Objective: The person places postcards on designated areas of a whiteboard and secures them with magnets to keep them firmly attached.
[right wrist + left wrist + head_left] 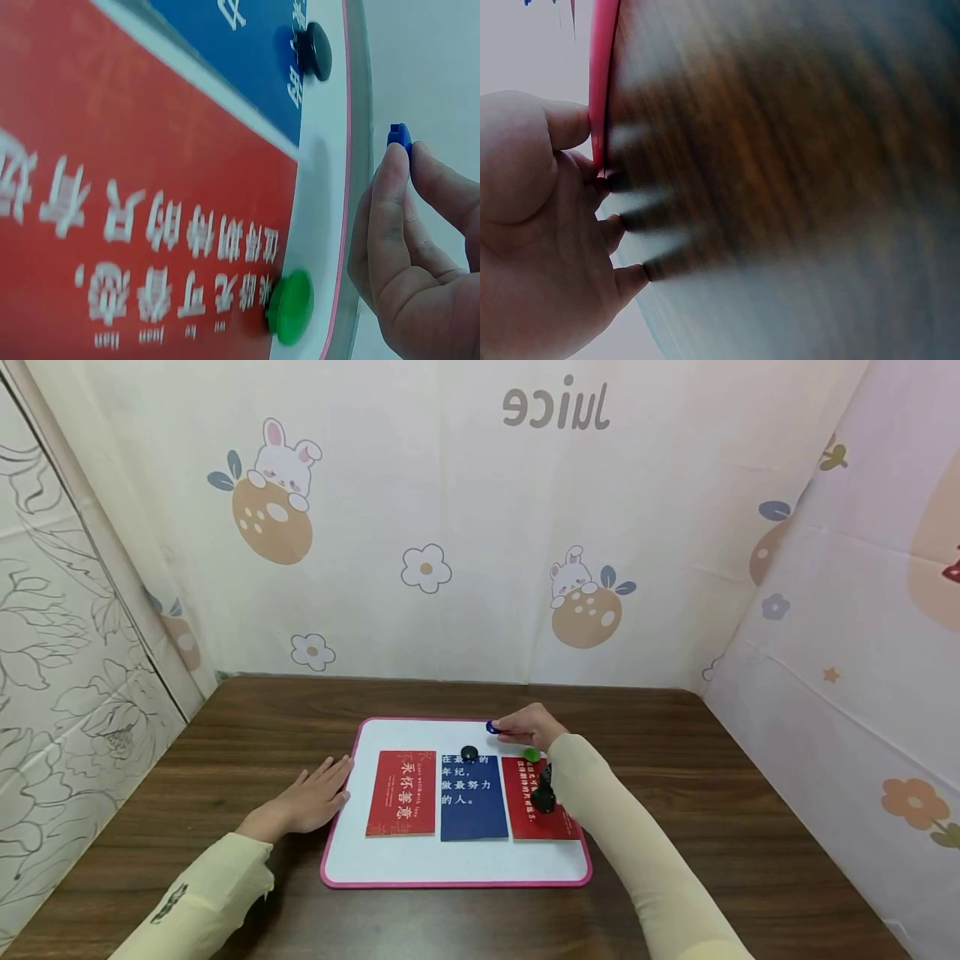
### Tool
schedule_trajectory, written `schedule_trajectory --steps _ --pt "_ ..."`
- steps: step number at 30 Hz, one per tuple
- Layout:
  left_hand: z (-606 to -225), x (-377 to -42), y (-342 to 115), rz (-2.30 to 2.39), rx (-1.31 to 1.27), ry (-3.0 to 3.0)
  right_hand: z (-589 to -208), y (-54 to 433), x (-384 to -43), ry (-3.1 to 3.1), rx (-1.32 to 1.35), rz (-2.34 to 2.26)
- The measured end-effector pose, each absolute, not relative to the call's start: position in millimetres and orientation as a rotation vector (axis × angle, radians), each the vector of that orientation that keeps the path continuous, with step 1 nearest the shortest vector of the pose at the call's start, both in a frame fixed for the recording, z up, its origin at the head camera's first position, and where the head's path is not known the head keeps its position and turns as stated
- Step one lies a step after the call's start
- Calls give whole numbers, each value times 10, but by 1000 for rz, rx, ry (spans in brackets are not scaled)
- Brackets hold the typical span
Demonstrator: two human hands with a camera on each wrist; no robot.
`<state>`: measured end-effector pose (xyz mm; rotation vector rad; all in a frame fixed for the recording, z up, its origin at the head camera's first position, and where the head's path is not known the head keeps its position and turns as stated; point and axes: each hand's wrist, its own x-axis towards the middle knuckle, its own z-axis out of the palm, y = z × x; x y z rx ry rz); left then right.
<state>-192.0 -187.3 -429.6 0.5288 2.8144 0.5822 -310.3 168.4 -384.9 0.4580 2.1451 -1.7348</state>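
A whiteboard point(480, 865) with a pink rim point(602, 75) lies on the table. My right hand point(534, 724) pinches a blue round magnet point(400, 135) between thumb and fingertips, above the board's far edge. Flat against the board's left edge, my left hand point(311, 797) rests with straight fingers. Three cards lie in a row on the board: a red card point(386, 802) at left, a blue card point(474, 822) in the middle, another red card point(150, 135) at right, partly hidden by the right wrist. A black magnet point(469, 752) sits at the blue card's top edge, a green magnet point(291, 307) at the right card's.
Dark wood-grained table point(675, 827) surrounds the board. Behind it hangs a pale curtain point(480, 635) printed with rabbits and flowers, and similar cloth point(840, 635) closes off the right side. A black wrist device point(544, 797) hangs under the right wrist.
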Motion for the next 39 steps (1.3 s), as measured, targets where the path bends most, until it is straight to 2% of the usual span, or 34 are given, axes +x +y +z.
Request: schedule_trajectory --steps 39 --pt "-4239 -1940 -1874 575 521 2810 -3888 1021 -3062 2196 263 -1626"
